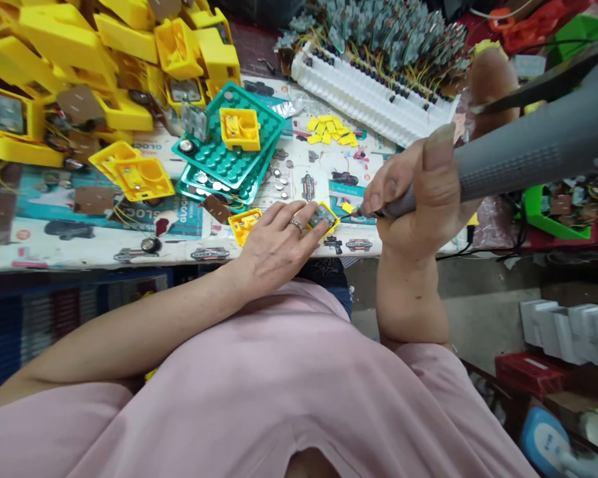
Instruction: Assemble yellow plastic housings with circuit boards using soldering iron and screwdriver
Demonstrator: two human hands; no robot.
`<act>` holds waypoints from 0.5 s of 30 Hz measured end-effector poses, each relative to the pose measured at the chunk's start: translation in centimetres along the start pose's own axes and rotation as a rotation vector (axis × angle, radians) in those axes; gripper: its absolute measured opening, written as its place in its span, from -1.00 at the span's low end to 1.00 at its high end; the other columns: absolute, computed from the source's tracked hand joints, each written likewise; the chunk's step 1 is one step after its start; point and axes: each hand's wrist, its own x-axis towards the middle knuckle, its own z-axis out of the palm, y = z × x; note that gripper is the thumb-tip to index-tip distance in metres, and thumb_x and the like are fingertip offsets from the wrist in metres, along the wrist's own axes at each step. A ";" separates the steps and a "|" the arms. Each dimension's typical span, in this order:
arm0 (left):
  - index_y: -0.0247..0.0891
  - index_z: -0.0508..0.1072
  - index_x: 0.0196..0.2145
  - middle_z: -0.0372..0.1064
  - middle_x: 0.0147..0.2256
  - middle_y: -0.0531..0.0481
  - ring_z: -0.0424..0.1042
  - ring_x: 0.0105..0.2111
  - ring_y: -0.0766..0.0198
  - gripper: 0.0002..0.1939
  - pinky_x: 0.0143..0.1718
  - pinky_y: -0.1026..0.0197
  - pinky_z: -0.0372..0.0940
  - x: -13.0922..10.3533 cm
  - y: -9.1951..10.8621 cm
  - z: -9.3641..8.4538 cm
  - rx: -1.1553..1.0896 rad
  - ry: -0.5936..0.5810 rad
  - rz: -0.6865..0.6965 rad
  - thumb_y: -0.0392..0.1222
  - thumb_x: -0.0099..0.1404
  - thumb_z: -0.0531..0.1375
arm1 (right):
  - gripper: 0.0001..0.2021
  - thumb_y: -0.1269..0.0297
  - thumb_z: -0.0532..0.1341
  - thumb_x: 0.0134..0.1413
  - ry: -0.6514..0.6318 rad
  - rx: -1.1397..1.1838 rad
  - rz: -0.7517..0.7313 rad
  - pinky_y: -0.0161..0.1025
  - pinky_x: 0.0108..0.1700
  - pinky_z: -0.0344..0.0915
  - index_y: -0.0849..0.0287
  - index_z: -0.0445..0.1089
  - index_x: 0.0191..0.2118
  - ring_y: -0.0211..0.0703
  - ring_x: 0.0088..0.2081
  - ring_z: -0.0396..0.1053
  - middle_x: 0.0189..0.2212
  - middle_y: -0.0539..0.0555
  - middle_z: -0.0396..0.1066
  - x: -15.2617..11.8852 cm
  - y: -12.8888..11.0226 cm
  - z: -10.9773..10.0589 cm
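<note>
My left hand (284, 249) lies over a small yellow plastic case (335, 224), its fingers pressing it against the table. A grey circuit board (323, 215) sits in that case, partly hidden by the fingers. My right hand (428, 179) is wrapped around a grey electric screwdriver (518, 143), whose thin bit reaches the right edge of the case. Just left of my left hand is another open yellow case half (244, 224), partly covered by the hand. A yellow case part (240, 129) rests on stacked green trays (274, 123) beyond.
Yellow cases (70, 53) are heaped at the back left. A white rack (373, 93) with wired boards stands at the back, with small yellow pieces (331, 129) before it. Round metal cells (279, 179) lie mid-table. A green bin (553, 216) is at right.
</note>
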 end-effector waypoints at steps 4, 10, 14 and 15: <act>-0.25 0.43 0.10 0.43 0.12 -0.25 0.45 0.08 0.01 -0.67 0.12 -0.09 0.33 -0.1 -0.1 0.1 0.013 -0.010 0.014 -0.29 0.42 0.09 | -0.47 -0.19 0.18 0.18 -0.048 -0.027 -0.022 -0.30 -0.68 0.07 0.08 0.12 -0.60 -0.38 -0.71 0.13 -0.67 -0.12 0.07 0.0 1.0 0.1; -0.24 0.45 0.03 0.45 0.12 -0.20 0.43 0.13 -0.02 -0.72 0.13 -0.15 0.29 0.6 -0.5 0.1 -0.028 -0.037 0.024 -0.29 0.44 0.05 | -0.47 -0.18 0.19 0.18 -0.078 0.002 -0.057 -0.29 -0.72 0.04 0.08 0.09 -0.60 -0.36 -0.73 0.09 -0.69 -0.13 0.06 0.3 1.4 -0.1; -0.16 0.40 0.08 0.45 0.13 -0.10 0.45 0.10 0.05 -0.70 0.12 -0.10 0.29 0.6 -0.6 0.2 -0.014 -0.037 0.020 -0.29 0.45 0.06 | -0.48 -0.21 0.16 0.18 -0.084 -0.123 -0.027 -0.26 -0.67 0.09 0.06 0.07 -0.57 -0.34 -0.72 0.07 -0.69 -0.13 0.10 0.2 1.5 -0.3; -0.13 0.38 0.10 0.45 0.13 -0.07 0.45 0.11 0.05 -0.68 0.11 -0.10 0.29 0.5 -0.6 0.2 0.008 -0.035 0.016 -0.29 0.44 0.06 | -0.49 -0.20 0.19 0.17 -0.074 -0.138 -0.010 -0.25 -0.66 0.09 0.06 0.07 -0.56 -0.34 -0.71 0.08 -0.68 -0.12 0.12 0.2 1.5 -0.3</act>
